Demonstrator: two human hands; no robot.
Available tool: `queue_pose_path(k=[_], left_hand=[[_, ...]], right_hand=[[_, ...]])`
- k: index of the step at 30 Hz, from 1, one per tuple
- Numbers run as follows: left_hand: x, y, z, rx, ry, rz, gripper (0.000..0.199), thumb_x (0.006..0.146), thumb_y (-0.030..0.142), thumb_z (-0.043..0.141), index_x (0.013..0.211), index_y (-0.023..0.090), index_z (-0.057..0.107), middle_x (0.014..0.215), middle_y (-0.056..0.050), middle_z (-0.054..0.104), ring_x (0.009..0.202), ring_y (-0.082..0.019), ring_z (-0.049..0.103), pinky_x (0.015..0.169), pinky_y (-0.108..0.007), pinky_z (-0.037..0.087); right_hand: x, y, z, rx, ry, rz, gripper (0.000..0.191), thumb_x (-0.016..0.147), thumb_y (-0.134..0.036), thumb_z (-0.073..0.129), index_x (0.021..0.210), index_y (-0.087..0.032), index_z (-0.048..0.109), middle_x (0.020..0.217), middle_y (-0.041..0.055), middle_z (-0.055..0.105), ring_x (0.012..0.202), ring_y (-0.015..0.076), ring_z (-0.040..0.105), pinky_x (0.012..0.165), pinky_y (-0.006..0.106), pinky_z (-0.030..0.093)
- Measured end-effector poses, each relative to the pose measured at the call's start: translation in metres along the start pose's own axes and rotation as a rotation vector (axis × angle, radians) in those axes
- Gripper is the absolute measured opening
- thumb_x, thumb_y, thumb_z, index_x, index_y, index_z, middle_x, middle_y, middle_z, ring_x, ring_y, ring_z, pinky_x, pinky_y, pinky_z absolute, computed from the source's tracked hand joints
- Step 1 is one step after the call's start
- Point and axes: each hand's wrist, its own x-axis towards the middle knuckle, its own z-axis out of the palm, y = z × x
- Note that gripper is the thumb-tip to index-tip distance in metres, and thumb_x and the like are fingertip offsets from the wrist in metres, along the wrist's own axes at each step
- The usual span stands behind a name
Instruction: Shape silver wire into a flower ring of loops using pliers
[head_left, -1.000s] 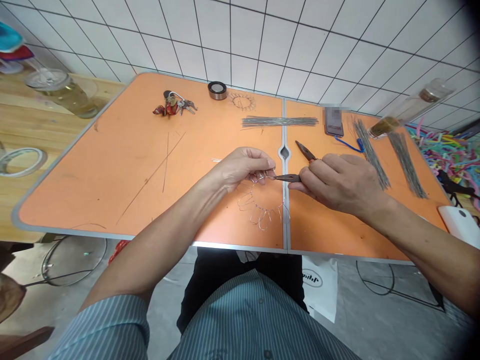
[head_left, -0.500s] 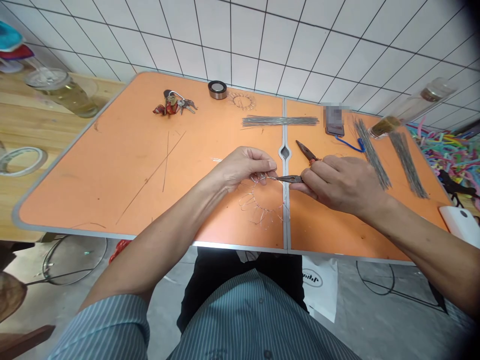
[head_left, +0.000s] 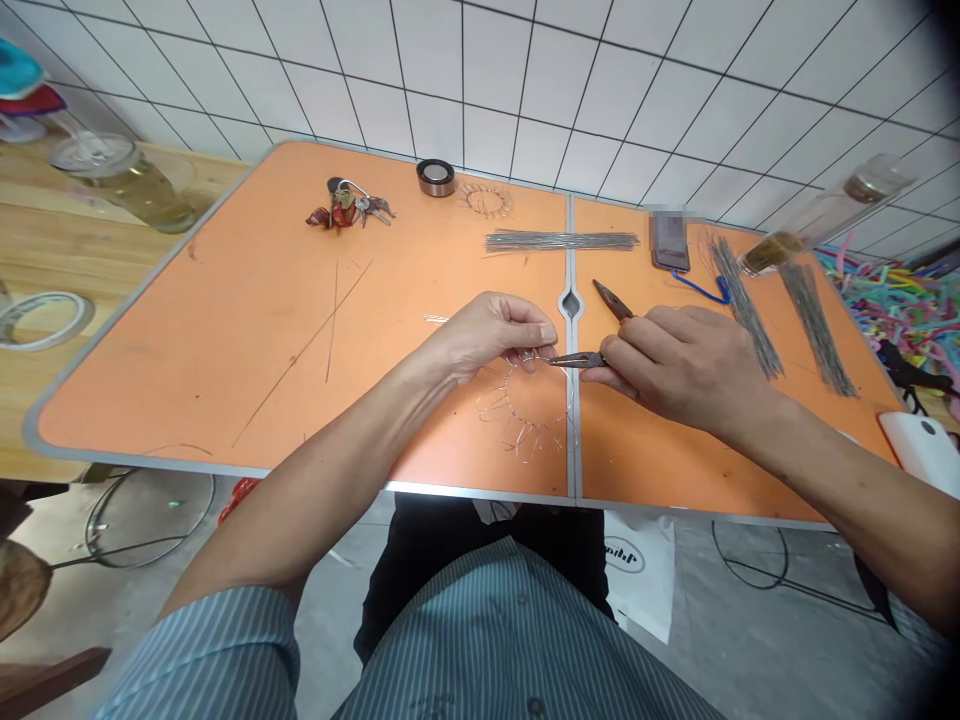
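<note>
Pinched between the thumb and fingers of my left hand (head_left: 502, 328) is the upper edge of a thin wire ring (head_left: 511, 405) with loops of wire around its rim. The ring hangs over the orange table near its front edge. My right hand (head_left: 679, 365) is closed around needle-nose pliers (head_left: 576, 360), whose tips touch the ring's wire just beside my left fingertips. Another pair of pliers with reddish handles (head_left: 613, 300) lies behind my right hand, which partly hides it. Whether the jaws grip the wire is too small to tell.
A wire bundle (head_left: 561, 240) and a second looped ring (head_left: 484, 201) lie toward the back. Two more wire bundles (head_left: 745, 305) are on the right, near a phone (head_left: 669, 240) and a glass bottle (head_left: 825, 215). Keys (head_left: 367, 208), a round tin (head_left: 436, 178) and loose wires (head_left: 300, 350) occupy the left.
The plier tips have shifted very slightly left along the ring. Both hands otherwise keep nearly the same pose.
</note>
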Motion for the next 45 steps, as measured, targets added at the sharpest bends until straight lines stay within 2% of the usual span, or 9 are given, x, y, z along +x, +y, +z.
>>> queue_pose_path(k=[3,9,15,22,28,32,37,45], left_hand=[[0.0,0.001,-0.001,-0.008,-0.008,-0.009,0.02,0.081,0.033,0.088,0.075,0.016,0.08,0.081,-0.007,0.083,0.058,-0.011,0.066,0.061,-0.025,0.05],[-0.001,0.002,-0.002,-0.029,-0.035,-0.009,0.018,0.08,0.032,0.089,0.076,0.016,0.081,0.08,-0.007,0.082,0.057,-0.011,0.067,0.059,-0.025,0.05],[-0.002,0.003,-0.001,-0.027,-0.055,-0.013,0.018,0.082,0.031,0.088,0.075,0.016,0.081,0.08,-0.007,0.083,0.057,-0.01,0.066,0.058,-0.023,0.049],[-0.002,0.002,-0.003,-0.037,-0.079,-0.015,0.018,0.08,0.03,0.09,0.075,0.015,0.082,0.078,-0.007,0.082,0.057,-0.01,0.067,0.057,-0.022,0.05],[-0.002,0.001,-0.003,-0.046,-0.105,-0.006,0.018,0.08,0.031,0.091,0.074,0.016,0.083,0.079,-0.007,0.083,0.056,-0.009,0.066,0.057,-0.022,0.05],[-0.002,-0.001,-0.003,-0.044,-0.104,0.006,0.02,0.079,0.032,0.093,0.075,0.016,0.083,0.079,-0.008,0.083,0.056,-0.01,0.067,0.056,-0.022,0.051],[-0.001,-0.001,-0.002,-0.036,-0.095,0.026,0.02,0.078,0.032,0.094,0.074,0.015,0.083,0.078,-0.008,0.083,0.055,-0.011,0.067,0.056,-0.023,0.052],[-0.003,0.001,0.001,-0.025,-0.091,0.035,0.017,0.081,0.028,0.09,0.073,0.015,0.083,0.076,-0.008,0.082,0.055,-0.01,0.066,0.057,-0.022,0.051]], right_hand=[[0.001,0.001,-0.003,-0.064,0.013,-0.044,0.053,0.118,-0.055,0.05,0.079,-0.022,0.065,0.071,0.0018,0.063,0.068,0.0175,0.043,0.063,0.037,0.027],[-0.002,0.003,-0.001,-0.051,-0.083,0.006,0.057,0.117,-0.062,0.045,0.081,-0.023,0.066,0.073,0.0017,0.062,0.068,0.0179,0.041,0.064,0.039,0.026],[-0.004,0.005,-0.002,-0.066,0.009,-0.076,0.052,0.116,-0.059,0.051,0.082,-0.023,0.066,0.07,0.0006,0.06,0.068,0.0176,0.042,0.062,0.038,0.027],[0.006,0.007,-0.01,0.017,-0.181,-0.016,0.059,0.117,-0.065,0.04,0.084,-0.025,0.067,0.071,0.0024,0.059,0.066,0.0184,0.042,0.061,0.04,0.025],[0.008,0.007,-0.012,0.16,-0.155,0.021,0.055,0.117,-0.061,0.048,0.079,-0.025,0.064,0.066,0.0014,0.055,0.065,0.0185,0.038,0.059,0.041,0.022],[0.008,0.007,-0.012,0.246,-0.198,0.073,0.056,0.115,-0.062,0.052,0.075,-0.024,0.061,0.065,0.0014,0.053,0.064,0.0184,0.035,0.058,0.04,0.02],[0.008,0.005,-0.012,0.276,-0.236,0.127,0.061,0.113,-0.068,0.052,0.071,-0.024,0.057,0.062,0.0015,0.05,0.063,0.0178,0.033,0.056,0.04,0.018],[0.003,0.001,-0.005,0.242,-0.196,0.121,0.062,0.112,-0.068,0.053,0.07,-0.023,0.059,0.061,0.0016,0.054,0.061,0.0167,0.039,0.055,0.037,0.02]])
